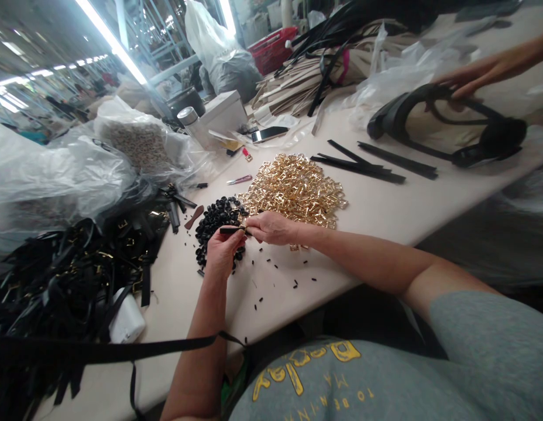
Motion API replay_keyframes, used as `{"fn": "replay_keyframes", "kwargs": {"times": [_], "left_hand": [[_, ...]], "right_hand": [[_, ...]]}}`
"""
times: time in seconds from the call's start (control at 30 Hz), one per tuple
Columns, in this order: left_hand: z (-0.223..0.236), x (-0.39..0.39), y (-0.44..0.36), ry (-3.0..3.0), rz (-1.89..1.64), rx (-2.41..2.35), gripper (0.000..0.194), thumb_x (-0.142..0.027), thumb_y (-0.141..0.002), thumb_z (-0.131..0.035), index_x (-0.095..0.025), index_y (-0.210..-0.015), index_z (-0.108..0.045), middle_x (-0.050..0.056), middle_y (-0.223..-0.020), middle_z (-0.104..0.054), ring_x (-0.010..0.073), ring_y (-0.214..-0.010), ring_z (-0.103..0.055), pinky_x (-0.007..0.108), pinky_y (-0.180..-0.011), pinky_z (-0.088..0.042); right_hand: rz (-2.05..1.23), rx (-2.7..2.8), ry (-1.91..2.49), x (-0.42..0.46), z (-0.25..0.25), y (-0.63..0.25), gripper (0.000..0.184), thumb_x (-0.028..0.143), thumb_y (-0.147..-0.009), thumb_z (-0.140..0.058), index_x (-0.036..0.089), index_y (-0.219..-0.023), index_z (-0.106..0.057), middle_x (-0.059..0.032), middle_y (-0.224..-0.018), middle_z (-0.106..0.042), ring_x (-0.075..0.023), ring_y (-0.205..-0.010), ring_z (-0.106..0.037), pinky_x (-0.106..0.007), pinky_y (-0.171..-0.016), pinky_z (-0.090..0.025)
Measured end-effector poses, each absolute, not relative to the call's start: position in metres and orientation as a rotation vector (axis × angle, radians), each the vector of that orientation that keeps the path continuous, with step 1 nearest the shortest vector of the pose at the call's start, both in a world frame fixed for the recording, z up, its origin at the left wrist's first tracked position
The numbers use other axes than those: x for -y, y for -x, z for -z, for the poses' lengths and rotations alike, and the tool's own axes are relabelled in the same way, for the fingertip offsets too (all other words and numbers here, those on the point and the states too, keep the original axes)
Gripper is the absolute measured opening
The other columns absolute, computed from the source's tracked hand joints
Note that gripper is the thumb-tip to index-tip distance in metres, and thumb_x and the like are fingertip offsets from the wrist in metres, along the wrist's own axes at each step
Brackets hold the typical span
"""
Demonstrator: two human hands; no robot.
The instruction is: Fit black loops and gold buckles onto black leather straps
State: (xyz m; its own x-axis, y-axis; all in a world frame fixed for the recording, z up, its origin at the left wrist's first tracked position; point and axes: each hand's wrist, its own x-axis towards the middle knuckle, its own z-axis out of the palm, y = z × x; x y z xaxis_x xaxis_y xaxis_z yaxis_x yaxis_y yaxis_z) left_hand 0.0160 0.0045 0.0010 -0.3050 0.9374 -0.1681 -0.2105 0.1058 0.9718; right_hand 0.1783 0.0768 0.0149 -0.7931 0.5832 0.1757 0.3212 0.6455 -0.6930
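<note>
Between my two hands is a short black strap (pixel 231 230) with a small gold buckle at its right end. My left hand (pixel 223 248) pinches the strap from below, thumb and fingers closed. My right hand (pixel 268 227) is closed at the buckle end, where the fingers cover most of what they grip. Under and behind the left hand lies a heap of small black loops (pixel 214 219). A large pile of gold buckles (pixel 298 190) spreads just behind the right hand. Small black bits are scattered on the table in front of my hands.
Black straps with gold buckles (pixel 78 269) are heaped at the left beside a white object (pixel 127 318). Thread snips (pixel 239 180), a phone (pixel 269 134) and loose black strips (pixel 359 166) lie farther back. At right, another person's hand (pixel 473 76) touches a black headset-like object (pixel 398 114).
</note>
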Motion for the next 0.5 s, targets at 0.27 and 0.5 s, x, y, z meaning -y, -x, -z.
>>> {"fn": "replay_keyframes", "kwargs": {"times": [0.27, 0.5], "left_hand": [[-0.002, -0.0027, -0.0207, -1.012, -1.491, -1.485, 0.033, -0.035, -0.06, -0.085, -0.015, -0.078, -0.067, 0.0, -0.067, -0.066, 0.0088, -0.056, -0.058, 0.019, -0.056, -0.046], [-0.0015, -0.0021, -0.0171, -0.968, -1.553, -1.299, 0.042, -0.053, -0.071, -0.075, -0.014, -0.083, -0.068, 0.005, -0.073, -0.069, 0.0128, -0.063, -0.064, 0.023, -0.061, -0.052]], "right_hand": [[-0.982, 2.336, 0.784, -0.0764, -0.0124, -0.1788, 0.017, 0.02, -0.085, -0.055, 0.013, -0.072, -0.062, 0.0046, -0.058, -0.047, -0.0073, -0.056, -0.037, -0.022, -0.056, -0.023], [-1.121, 2.202, 0.837, -0.0788, -0.0147, -0.1813, 0.02, 0.023, -0.087, -0.055, 0.013, -0.071, -0.061, 0.0038, -0.057, -0.051, -0.0071, -0.054, -0.043, -0.02, -0.055, -0.027]]}}
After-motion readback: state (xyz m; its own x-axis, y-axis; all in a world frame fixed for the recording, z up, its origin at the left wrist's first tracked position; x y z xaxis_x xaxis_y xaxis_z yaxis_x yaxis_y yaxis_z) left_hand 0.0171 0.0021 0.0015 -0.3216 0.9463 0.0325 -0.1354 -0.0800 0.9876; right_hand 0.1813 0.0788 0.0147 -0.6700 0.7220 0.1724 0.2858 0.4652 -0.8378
